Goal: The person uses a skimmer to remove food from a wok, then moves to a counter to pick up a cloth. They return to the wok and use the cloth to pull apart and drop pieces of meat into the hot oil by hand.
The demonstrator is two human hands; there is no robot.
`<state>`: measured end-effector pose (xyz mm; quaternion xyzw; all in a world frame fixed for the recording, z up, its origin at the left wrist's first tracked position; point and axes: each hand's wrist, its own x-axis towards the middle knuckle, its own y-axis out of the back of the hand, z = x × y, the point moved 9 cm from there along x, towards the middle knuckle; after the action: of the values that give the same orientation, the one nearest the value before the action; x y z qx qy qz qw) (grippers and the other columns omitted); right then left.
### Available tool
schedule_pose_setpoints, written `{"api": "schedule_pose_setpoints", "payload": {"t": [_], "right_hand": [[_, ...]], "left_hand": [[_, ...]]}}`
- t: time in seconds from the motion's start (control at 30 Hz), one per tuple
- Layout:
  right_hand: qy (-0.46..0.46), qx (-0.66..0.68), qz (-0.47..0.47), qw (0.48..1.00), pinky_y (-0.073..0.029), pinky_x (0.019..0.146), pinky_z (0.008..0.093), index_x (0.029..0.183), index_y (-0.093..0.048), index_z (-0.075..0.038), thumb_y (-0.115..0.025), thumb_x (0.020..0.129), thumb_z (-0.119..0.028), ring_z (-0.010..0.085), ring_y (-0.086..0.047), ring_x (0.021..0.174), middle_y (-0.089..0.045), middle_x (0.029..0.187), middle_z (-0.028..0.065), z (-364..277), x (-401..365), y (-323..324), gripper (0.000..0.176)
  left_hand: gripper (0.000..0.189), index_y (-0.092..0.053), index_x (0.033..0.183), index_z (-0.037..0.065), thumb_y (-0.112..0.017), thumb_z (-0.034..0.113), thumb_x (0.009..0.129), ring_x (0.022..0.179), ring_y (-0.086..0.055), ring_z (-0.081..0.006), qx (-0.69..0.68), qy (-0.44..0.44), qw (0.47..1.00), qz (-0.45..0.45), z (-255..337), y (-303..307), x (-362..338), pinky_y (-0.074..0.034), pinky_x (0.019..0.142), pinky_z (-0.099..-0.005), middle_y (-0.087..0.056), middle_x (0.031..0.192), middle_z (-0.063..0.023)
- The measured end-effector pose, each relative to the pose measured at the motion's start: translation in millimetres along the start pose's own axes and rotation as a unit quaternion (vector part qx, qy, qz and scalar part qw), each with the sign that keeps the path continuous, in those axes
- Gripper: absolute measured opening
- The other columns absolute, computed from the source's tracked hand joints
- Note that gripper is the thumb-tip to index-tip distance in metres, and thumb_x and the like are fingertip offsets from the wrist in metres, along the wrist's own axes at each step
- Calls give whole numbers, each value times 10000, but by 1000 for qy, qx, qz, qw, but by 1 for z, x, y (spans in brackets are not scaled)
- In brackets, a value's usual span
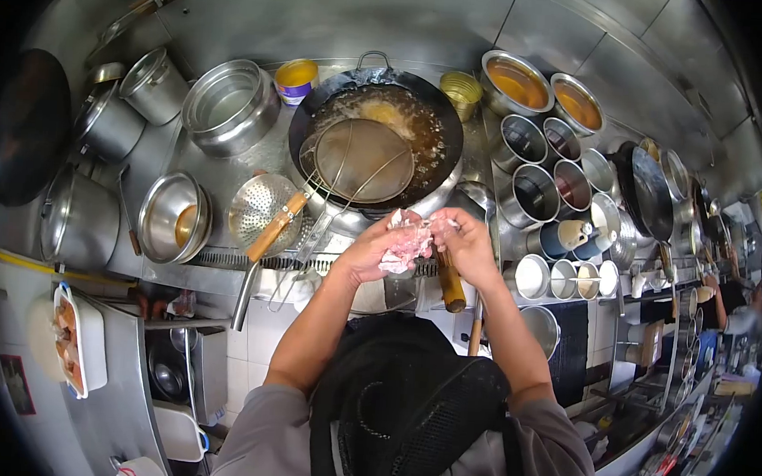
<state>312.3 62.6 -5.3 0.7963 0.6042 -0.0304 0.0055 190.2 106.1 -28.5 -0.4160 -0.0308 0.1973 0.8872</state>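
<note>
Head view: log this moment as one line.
left hand: holding pink meat | right hand: fingers on same meat | wok: bubbling liquid inside | strainer: over wok

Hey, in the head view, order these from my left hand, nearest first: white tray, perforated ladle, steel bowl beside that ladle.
From your left hand:
1. Perforated ladle, to its left.
2. Steel bowl, farther left.
3. White tray, far left.

Tabletop (251,164): smooth, glossy metal. Stockpot (230,109): brushed-looking metal, moderately shiny. Wok (303,133): dark metal, dull at the rim. Perforated skimmer (260,199): shiny metal bowl, smooth wood handle (276,227). Cap (390,394): black cloth, matt, with rough mesh panel.
</note>
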Motion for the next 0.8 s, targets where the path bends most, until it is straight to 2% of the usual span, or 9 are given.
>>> {"api": "schedule_pose_setpoints", "payload": {"t": [0.07, 0.13, 0.17, 0.2, 0.27, 0.43, 0.53, 0.6, 0.8], "right_hand": [[-1, 39, 2, 999, -492, 689, 239, 1114, -618, 1, -549, 973, -70, 93, -564, 733, -632, 923, 41, 4, -1, 8, 172], [99, -119, -8, 988, -507, 720, 252, 1136, -618, 2, -532, 981, -72, 111, -609, 808, -617, 1107, 81, -28, -8, 4, 191], [160, -126, -41, 978, -523, 783, 306, 1155, -619, -9, -545, 949, -40, 203, -653, 928, -567, 1217, 106, -45, -15, -8, 221], [159, -126, -40, 978, -523, 783, 306, 1155, -619, -9, -545, 949, -40, 203, -653, 928, -567, 1217, 106, -53, -17, -12, 221], [229, -381, -106, 889, -513, 863, 369, 1160, -622, -16, -582, 889, -22, 316, -636, 1033, -542, 1213, 154, -69, -25, -39, 274], [209, -389, -140, 886, -508, 835, 403, 1100, -625, 3, -607, 851, -35, 348, -629, 988, -599, 1141, 181, -43, -9, -36, 253], [180, -324, -99, 923, -512, 771, 383, 1044, -631, 8, -623, 857, -51, 352, -644, 913, -651, 1005, 176, -43, 1, -21, 196], [50, -223, -100, 969, -508, 736, 375, 1006, -634, 5, -648, 860, -85, 357, -648, 848, -661, 906, 179, -36, 2, -11, 172], [171, -323, -119, 923, -499, 751, 399, 1033, -590, 11, -648, 864, -121, 361, -641, 867, -653, 948, 190, -45, 4, -9, 223]], "left_hand": [[321, -462, 1236, 99, -593, 184, 955, 936, -670, -238, -33, -20, 999, 28, 1, 5, -2, -564, 659, -335, -630, 1126, -123], [304, -460, 1241, 97, -567, 173, 966, 951, -669, -236, -22, -24, 999, 17, 6, -2, -4, -568, 662, -334, -630, 1115, -114], [324, -462, 1257, 97, -570, 148, 956, 930, -670, -220, -19, -20, 1000, 11, 4, 1, -4, -574, 652, -326, -628, 1110, -118], [347, -464, 1273, 98, -573, 123, 946, 909, -672, -205, -17, -14, 1000, 5, -1, 4, -5, -580, 642, -319, -626, 1106, -123], [369, -434, 1290, 98, -556, 98, 942, 907, -671, -204, 48, 1, 999, 18, -8, 9, -2, -580, 643, -325, -616, 1102, -112], [515, -306, 1361, 117, -555, 64, 914, 863, -674, -198, 181, 7, 983, 36, -3, 11, 2, -569, 629, -327, -601, 1085, -108], [340, -432, 1210, 81, -601, 68, 915, 786, -650, -152, 148, 3, 988, 43, 7, 7, 3, -516, 602, -267, -635, 932, -89], [210, -501, 1115, 71, -605, 82, 932, 733, -613, -106, 158, -6, 986, 60, 9, 7, 2, -492, 576, -238, -638, 879, -53], [149, -561, 1098, 57, -571, 126, 966, 693, -566, -54, 308, -46, 949, 40, 18, 2, 7, -470, 564, -209, -625, 854, -9]]}}
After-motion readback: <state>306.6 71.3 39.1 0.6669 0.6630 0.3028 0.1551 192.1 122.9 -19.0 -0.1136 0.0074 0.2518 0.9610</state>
